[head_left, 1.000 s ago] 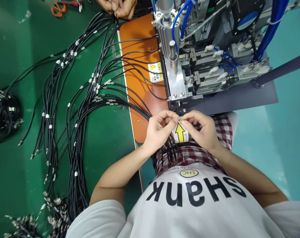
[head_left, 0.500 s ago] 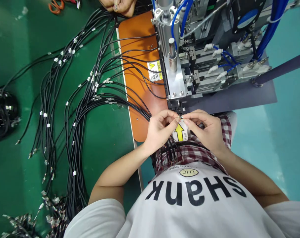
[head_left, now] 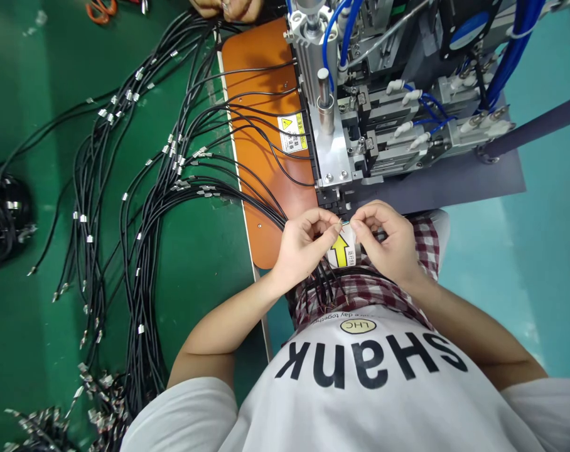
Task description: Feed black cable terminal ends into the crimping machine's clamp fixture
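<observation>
Green tabletop [head_left: 35,144] is spreading to the left of the orange plate [head_left: 268,245]. Farthest left of that plate, a coil of black cable [head_left: 7,216] is lying; nearer to it, an orange-handled tool [head_left: 100,12] is showing. Long black cables [head_left: 146,364] with silvery bands are lying just left of the plate, several crossing over it. Beyond the plate's far end, another person's hand [head_left: 240,9] is appearing, partly cut off. On the plate, a warning label [head_left: 293,132] is sitting beneath some cables. At the plate's near right corner, the left hand [head_left: 304,248] is clamping thin wires [head_left: 345,223] between thumb and index finger. Just right of those fingertips, away from the plate, the right hand [head_left: 388,242] is pressing thumb and index finger together on the wires' other end. Below the wires, near the plate's corner, a yellow arrow label [head_left: 340,252] is showing. Right of the plate, a metal machine [head_left: 332,154] is standing, with blue tubes [head_left: 515,56] running farthest right.
</observation>
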Action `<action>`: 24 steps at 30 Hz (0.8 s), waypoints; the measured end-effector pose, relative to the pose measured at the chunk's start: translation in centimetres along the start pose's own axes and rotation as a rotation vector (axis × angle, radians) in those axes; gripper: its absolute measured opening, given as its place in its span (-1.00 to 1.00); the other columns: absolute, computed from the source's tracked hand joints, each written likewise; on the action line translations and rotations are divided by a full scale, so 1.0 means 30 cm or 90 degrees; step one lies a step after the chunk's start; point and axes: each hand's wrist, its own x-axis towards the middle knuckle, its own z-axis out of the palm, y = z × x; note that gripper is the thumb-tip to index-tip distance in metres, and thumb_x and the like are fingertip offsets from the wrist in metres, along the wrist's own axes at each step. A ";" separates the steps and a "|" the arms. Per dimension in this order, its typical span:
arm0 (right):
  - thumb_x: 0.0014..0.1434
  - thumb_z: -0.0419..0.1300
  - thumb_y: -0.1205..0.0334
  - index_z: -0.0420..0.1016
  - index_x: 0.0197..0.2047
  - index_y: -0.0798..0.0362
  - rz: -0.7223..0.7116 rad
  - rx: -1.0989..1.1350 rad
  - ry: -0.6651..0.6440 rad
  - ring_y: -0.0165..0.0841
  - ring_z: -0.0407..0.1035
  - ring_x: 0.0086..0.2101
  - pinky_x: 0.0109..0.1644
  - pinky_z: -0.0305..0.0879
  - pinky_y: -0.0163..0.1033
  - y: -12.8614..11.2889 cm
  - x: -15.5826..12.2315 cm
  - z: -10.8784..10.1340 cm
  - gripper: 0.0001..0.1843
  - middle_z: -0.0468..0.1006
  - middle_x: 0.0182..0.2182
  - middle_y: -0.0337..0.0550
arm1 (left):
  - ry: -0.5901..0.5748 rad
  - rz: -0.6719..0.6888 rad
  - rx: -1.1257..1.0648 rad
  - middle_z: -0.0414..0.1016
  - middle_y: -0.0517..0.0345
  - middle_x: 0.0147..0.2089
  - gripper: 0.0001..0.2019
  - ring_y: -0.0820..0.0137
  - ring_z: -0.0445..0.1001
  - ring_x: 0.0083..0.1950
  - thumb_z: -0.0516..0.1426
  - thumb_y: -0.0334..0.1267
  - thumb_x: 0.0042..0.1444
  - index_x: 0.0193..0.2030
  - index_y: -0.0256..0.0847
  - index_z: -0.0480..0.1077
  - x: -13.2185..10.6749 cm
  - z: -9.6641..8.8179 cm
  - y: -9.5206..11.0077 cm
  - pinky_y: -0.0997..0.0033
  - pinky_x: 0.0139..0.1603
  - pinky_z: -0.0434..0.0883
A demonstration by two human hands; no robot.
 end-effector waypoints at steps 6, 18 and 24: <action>0.29 0.23 0.24 0.52 -0.21 0.00 0.054 0.015 -0.032 -0.38 0.41 -0.38 -0.30 0.32 -0.21 0.021 -0.013 -0.003 -0.95 0.54 -0.31 -0.21 | 0.002 -0.009 0.002 0.46 0.19 -0.40 -0.77 0.52 0.37 -0.41 0.32 -0.11 0.15 -0.23 -0.24 0.51 -0.001 -0.001 0.000 0.55 -0.40 0.35; 0.26 0.25 0.29 0.48 -0.32 -0.01 0.007 0.015 -0.015 -0.39 0.35 -0.38 -0.29 0.34 -0.21 0.014 -0.004 0.009 -0.91 0.49 -0.38 -0.24 | -0.022 -0.006 0.033 0.45 0.17 -0.38 -0.78 0.49 0.36 -0.39 0.31 -0.12 0.17 -0.24 -0.24 0.51 0.000 -0.002 0.004 0.51 -0.36 0.34; 0.30 0.24 0.20 0.55 -0.14 0.00 0.092 0.085 -0.056 -0.40 0.45 -0.40 -0.33 0.38 -0.24 0.045 -0.023 0.002 -0.89 0.57 -0.28 -0.20 | -0.021 -0.011 0.031 0.45 0.18 -0.38 -0.76 0.50 0.36 -0.39 0.30 -0.09 0.18 -0.23 -0.25 0.50 0.003 -0.003 0.006 0.52 -0.36 0.35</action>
